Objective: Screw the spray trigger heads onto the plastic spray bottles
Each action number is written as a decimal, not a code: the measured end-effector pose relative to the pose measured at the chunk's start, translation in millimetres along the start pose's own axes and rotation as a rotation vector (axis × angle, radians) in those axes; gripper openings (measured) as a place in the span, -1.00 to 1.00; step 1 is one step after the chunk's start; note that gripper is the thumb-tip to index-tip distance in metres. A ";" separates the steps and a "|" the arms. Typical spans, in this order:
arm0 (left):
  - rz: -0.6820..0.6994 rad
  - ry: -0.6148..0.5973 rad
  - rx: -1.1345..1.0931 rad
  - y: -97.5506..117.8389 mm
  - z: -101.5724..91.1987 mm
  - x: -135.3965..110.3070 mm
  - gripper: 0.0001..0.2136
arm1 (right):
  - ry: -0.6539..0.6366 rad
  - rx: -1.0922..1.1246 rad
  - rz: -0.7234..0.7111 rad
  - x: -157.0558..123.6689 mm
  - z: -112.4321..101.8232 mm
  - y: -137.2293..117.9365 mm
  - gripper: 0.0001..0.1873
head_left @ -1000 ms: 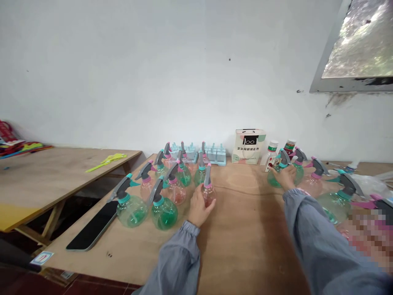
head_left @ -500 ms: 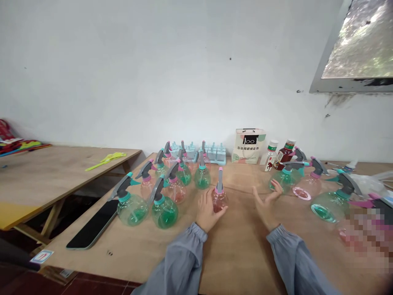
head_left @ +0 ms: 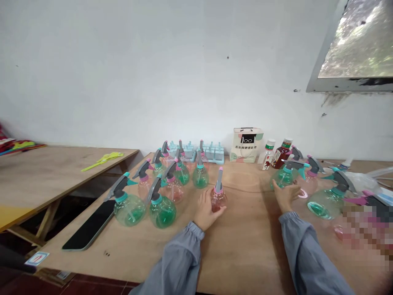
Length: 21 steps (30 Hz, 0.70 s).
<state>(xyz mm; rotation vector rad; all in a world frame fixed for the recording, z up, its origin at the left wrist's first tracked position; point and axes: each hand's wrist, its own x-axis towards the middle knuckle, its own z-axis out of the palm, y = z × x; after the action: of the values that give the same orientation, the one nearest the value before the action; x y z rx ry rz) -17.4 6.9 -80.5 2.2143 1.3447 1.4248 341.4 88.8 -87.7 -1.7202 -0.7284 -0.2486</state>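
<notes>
My left hand [head_left: 207, 211] is closed around the round body of a pink spray bottle [head_left: 219, 200]. That bottle stands upright on the wooden table, its grey trigger head with a pink nozzle on top. Farther right, my right hand [head_left: 286, 194] cups the near side of a green spray bottle [head_left: 281, 178], thumb on the left and fingers to the right. This bottle has a grey head with a teal nozzle. Its lower part is partly hidden by the hand. A pink spray bottle [head_left: 310, 182] stands just beyond my right fingers.
Several green and pink spray bottles [head_left: 162, 213] stand at the left, beside a phone [head_left: 89, 225]. Light-blue molds [head_left: 213, 152], a paper bag [head_left: 246, 145] and two labelled bottles [head_left: 268, 155] line the wall. A larger green spray bottle [head_left: 327, 203] is at the right.
My right hand has moved right, onto the green spray bottle, which has shifted slightly. My left hand keeps its hold on the pink one. The view has turned a little.
</notes>
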 end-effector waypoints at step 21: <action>0.014 -0.060 -0.013 -0.9 -2.7 -1.0 -0.30 | -0.203 0.051 -0.074 25.3 45.7 -4.6 0.24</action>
<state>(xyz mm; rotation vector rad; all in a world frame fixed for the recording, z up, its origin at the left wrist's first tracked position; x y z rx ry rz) -20.2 5.9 -80.2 2.2441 1.3000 1.3566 348.9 140.5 -83.8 -1.6877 -0.9402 -0.1063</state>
